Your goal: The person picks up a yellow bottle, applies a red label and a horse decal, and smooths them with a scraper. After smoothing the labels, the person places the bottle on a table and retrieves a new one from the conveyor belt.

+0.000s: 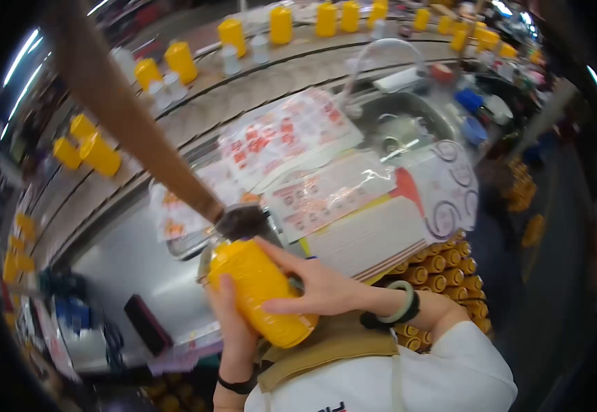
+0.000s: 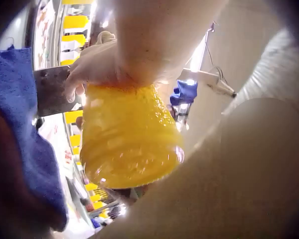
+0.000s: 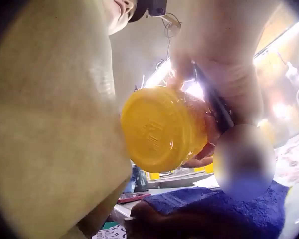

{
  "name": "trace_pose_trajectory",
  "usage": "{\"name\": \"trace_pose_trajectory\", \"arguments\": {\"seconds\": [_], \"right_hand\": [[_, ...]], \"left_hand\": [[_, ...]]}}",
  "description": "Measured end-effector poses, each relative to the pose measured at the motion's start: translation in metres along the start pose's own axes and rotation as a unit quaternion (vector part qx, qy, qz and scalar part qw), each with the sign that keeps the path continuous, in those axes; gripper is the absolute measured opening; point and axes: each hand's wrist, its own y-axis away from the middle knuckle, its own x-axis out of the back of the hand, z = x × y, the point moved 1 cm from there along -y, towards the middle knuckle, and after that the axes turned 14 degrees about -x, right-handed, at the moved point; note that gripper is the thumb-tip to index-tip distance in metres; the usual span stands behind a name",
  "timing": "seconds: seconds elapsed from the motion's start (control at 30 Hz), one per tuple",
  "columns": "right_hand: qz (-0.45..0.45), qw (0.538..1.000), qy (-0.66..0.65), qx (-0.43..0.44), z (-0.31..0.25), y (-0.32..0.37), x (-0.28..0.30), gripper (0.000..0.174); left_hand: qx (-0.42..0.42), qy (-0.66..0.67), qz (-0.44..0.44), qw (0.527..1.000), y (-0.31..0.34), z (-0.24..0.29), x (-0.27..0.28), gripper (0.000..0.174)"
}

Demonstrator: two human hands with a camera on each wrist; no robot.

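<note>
A glossy yellow cylinder (image 1: 257,288) leans in front of my body, held between both hands. The left hand (image 1: 238,323) grips its lower side, thumb along the near face. My right hand (image 1: 319,285) holds it from the other side, thumb near the base and fingers towards the upper end. A small dark piece (image 1: 296,279) shows between right thumb and forefinger; its kind is unclear. In the right wrist view the round base of the yellow cylinder (image 3: 157,132) has raised marks. A flat metal plate (image 2: 52,89) shows beside fingers in the left wrist view.
A wooden post (image 1: 127,117) slants down to just beyond the cylinder. Printed sheets (image 1: 278,137) and a red scoop-shaped piece (image 1: 407,189) lie on the steel bench (image 1: 113,254). A sink (image 1: 408,113) sits behind. Yellow cylinders line a curved conveyor (image 1: 209,86); more are stacked (image 1: 443,275) at right.
</note>
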Motion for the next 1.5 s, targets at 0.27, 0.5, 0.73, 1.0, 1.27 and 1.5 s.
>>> {"name": "trace_pose_trajectory", "arguments": {"seconds": [0.27, 0.5, 0.73, 1.0, 1.27, 1.5], "right_hand": [[0.021, 0.998, -0.058, -0.023, 0.020, -0.010, 0.007, 0.100], [0.062, 0.997, -0.042, -0.001, 0.034, -0.034, 0.011, 0.098], [0.124, 0.984, 0.117, -0.054, 0.035, -0.026, 0.048, 0.043], [0.271, 0.898, 0.313, -0.146, 0.079, 0.035, 0.088, 0.021], [0.301, 0.904, 0.287, -0.100, 0.054, -0.001, 0.122, 0.025], [0.365, 0.839, 0.401, -0.053, 0.066, -0.041, 0.186, 0.023]], "left_hand": [[0.085, -0.054, -0.033, 0.994, 0.000, -0.012, -0.015, 0.046], [0.098, -0.057, -0.015, 0.993, -0.026, -0.016, -0.017, 0.046], [0.045, -0.183, -0.082, 0.979, -0.030, -0.020, -0.005, 0.054], [0.029, -0.232, -0.070, 0.970, -0.019, -0.019, -0.007, 0.056], [-0.020, -0.299, -0.077, 0.951, -0.018, -0.017, -0.013, 0.056], [-0.003, -0.282, -0.069, 0.957, -0.016, -0.021, -0.008, 0.057]]}}
